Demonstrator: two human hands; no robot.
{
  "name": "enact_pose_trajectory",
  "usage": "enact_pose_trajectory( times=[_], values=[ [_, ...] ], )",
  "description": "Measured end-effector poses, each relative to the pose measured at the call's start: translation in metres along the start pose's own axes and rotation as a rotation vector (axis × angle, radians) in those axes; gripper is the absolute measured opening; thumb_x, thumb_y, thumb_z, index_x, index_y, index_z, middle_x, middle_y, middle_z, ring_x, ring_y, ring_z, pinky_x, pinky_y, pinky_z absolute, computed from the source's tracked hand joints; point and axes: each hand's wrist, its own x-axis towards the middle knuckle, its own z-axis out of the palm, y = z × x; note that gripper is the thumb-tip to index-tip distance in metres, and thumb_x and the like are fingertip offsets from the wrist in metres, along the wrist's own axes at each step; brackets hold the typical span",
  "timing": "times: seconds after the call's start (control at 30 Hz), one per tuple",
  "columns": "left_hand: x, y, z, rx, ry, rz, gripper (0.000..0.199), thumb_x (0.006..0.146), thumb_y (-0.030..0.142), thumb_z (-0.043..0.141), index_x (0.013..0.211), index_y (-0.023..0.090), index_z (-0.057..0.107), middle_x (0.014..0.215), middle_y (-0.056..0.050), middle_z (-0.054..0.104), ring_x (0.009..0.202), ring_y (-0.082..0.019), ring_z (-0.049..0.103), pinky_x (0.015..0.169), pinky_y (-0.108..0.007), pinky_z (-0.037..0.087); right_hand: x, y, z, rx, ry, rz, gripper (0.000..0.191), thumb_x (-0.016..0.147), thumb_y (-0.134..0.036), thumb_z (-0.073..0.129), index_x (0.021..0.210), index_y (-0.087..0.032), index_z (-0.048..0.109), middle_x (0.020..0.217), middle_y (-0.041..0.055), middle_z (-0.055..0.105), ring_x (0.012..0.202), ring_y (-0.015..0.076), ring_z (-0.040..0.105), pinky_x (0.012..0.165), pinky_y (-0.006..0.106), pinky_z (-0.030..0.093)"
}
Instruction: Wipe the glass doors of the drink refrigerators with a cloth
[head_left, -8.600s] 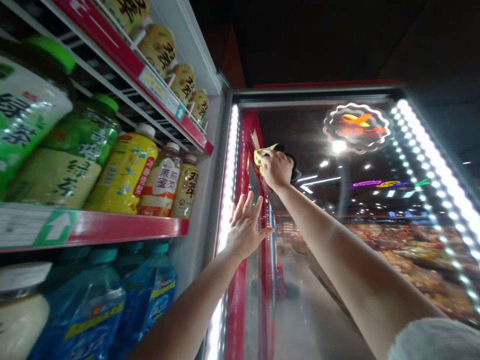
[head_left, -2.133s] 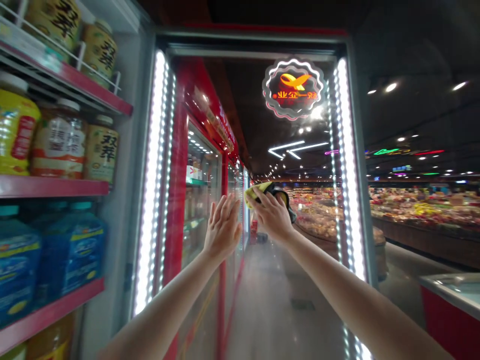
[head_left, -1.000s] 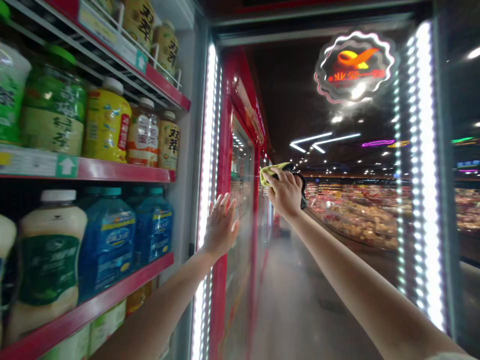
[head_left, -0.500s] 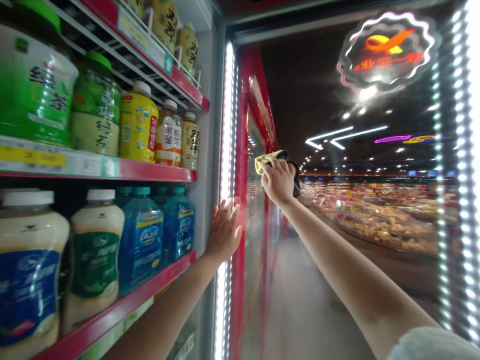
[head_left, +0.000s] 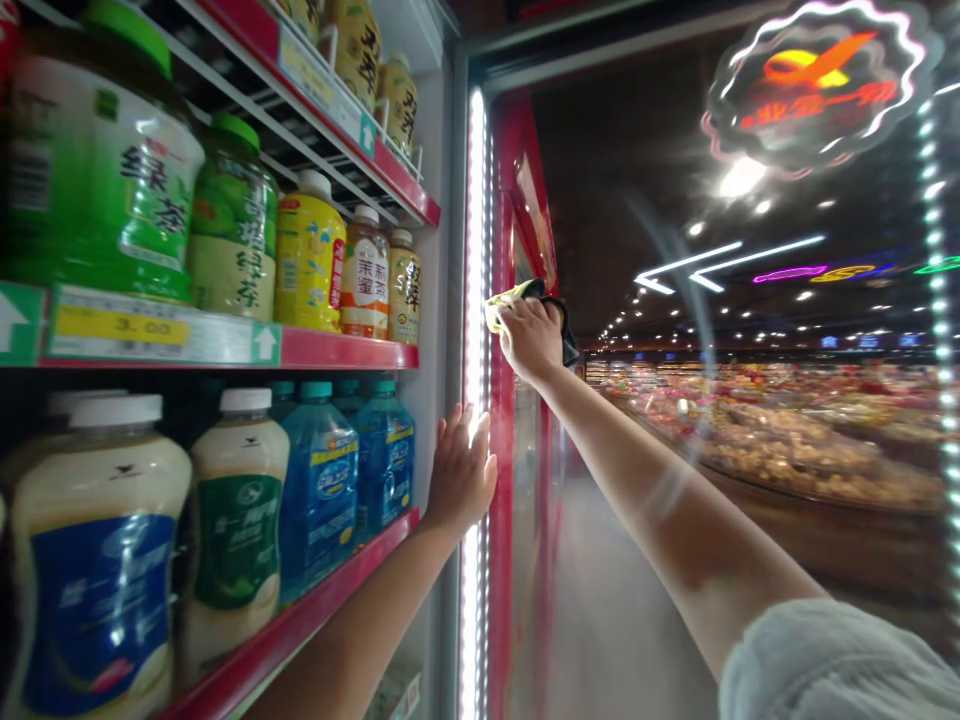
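Clasping a yellow cloth (head_left: 511,302) bunched with a black cloth (head_left: 561,335), the right hand (head_left: 531,340) curls closed, high against the red frame (head_left: 501,480) of a glass cooler door. The left hand (head_left: 461,470) spreads wide open, its bare palm flat at the glowing LED strip (head_left: 474,250), just beside a red shelf (head_left: 300,620) of smooth plastic bottles (head_left: 319,490).
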Motion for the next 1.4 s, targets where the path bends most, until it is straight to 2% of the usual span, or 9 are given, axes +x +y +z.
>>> enact_pose_trajectory(
  times=[0.13, 0.27, 0.33, 0.5, 0.7, 0.93, 1.1, 1.2, 1.4],
  values=[
    [0.0, 0.002, -0.004, -0.005, 0.085, -0.071, 0.058, 0.091, 0.011, 0.051, 0.148, 0.017, 0.038, 0.154, -0.021, 0.046, 0.152, -0.037, 0.034, 0.119, -0.062, 0.038, -0.058, -0.029, 0.02, -0.022, -0.036, -0.104, 0.039, 0.102, -0.017, 0.039, 0.136, -0.017, 0.058, 0.141, 0.0133, 0.063, 0.133, 0.0312, 0.047, 0.109, 0.049, 0.03],
    [0.002, 0.003, -0.009, -0.02, 0.122, -0.136, 0.057, 0.09, 0.011, 0.05, 0.146, 0.016, 0.04, 0.151, -0.022, 0.049, 0.152, -0.036, 0.035, 0.119, -0.061, 0.036, -0.118, -0.025, 0.019, -0.012, -0.158, -0.394, 0.033, 0.104, -0.02, 0.041, 0.127, -0.021, 0.065, 0.142, 0.0081, 0.064, 0.124, 0.0271, 0.055, 0.104, 0.044, 0.035],
    [0.005, 0.004, -0.011, -0.037, 0.107, -0.14, 0.056, 0.089, 0.011, 0.049, 0.145, 0.015, 0.043, 0.151, -0.022, 0.049, 0.152, -0.036, 0.034, 0.12, -0.061, 0.034, -0.11, -0.013, 0.009, -0.009, -0.205, -0.432, 0.033, 0.103, -0.02, 0.043, 0.126, -0.023, 0.067, 0.138, 0.0065, 0.067, 0.123, 0.0259, 0.056, 0.103, 0.043, 0.036],
    [0.016, 0.011, -0.012, -0.069, 0.1, -0.146, 0.056, 0.089, 0.013, 0.05, 0.145, 0.014, 0.042, 0.153, -0.023, 0.046, 0.153, -0.036, 0.031, 0.122, -0.062, 0.031, -0.063, 0.0, -0.015, -0.083, -0.086, -0.107, 0.042, 0.104, -0.021, 0.04, 0.141, -0.022, 0.06, 0.156, 0.0091, 0.052, 0.138, 0.0317, 0.047, 0.11, 0.049, 0.033],
    [0.022, 0.02, -0.006, -0.105, 0.128, -0.135, 0.052, 0.092, 0.015, 0.048, 0.144, 0.018, 0.044, 0.152, -0.02, 0.046, 0.153, -0.035, 0.031, 0.122, -0.062, 0.032, -0.115, 0.004, -0.028, -0.045, -0.265, -0.395, 0.043, 0.102, -0.021, 0.044, 0.141, -0.028, 0.061, 0.154, 0.0044, 0.055, 0.134, 0.0274, 0.051, 0.111, 0.046, 0.035],
    [0.036, 0.049, -0.001, -0.189, 0.116, -0.059, 0.054, 0.094, 0.016, 0.047, 0.148, 0.017, 0.041, 0.154, -0.02, 0.045, 0.153, -0.034, 0.031, 0.124, -0.06, 0.03, -0.098, 0.049, -0.081, -0.206, 0.002, 0.007, 0.049, 0.101, -0.024, 0.044, 0.15, -0.026, 0.052, 0.158, 0.009, 0.05, 0.139, 0.035, 0.044, 0.109, 0.053, 0.033],
    [0.037, 0.059, 0.004, -0.231, 0.135, -0.025, 0.053, 0.093, 0.015, 0.048, 0.146, 0.015, 0.042, 0.152, -0.021, 0.045, 0.152, -0.035, 0.032, 0.122, -0.058, 0.033, -0.144, 0.036, -0.083, -0.228, -0.133, -0.154, 0.048, 0.103, -0.025, 0.041, 0.15, -0.03, 0.051, 0.16, 0.0052, 0.048, 0.137, 0.0311, 0.046, 0.109, 0.049, 0.033],
    [0.041, 0.066, 0.006, -0.274, 0.137, -0.019, 0.054, 0.093, 0.017, 0.048, 0.147, 0.017, 0.041, 0.153, -0.019, 0.044, 0.152, -0.035, 0.031, 0.122, -0.059, 0.033, -0.145, 0.04, -0.092, -0.216, -0.205, -0.252, 0.048, 0.104, -0.026, 0.04, 0.151, -0.032, 0.049, 0.159, 0.0029, 0.049, 0.136, 0.0283, 0.047, 0.108, 0.046, 0.033],
    [0.042, 0.09, 0.006, -0.359, 0.109, -0.014, 0.058, 0.093, 0.02, 0.049, 0.15, 0.023, 0.038, 0.158, -0.015, 0.041, 0.154, -0.033, 0.027, 0.125, -0.059, 0.029, -0.149, 0.059, -0.124, -0.333, -0.021, 0.125, 0.051, 0.103, -0.029, 0.041, 0.153, -0.031, 0.047, 0.159, 0.0069, 0.047, 0.139, 0.0355, 0.042, 0.109, 0.052, 0.031]
  ],
)
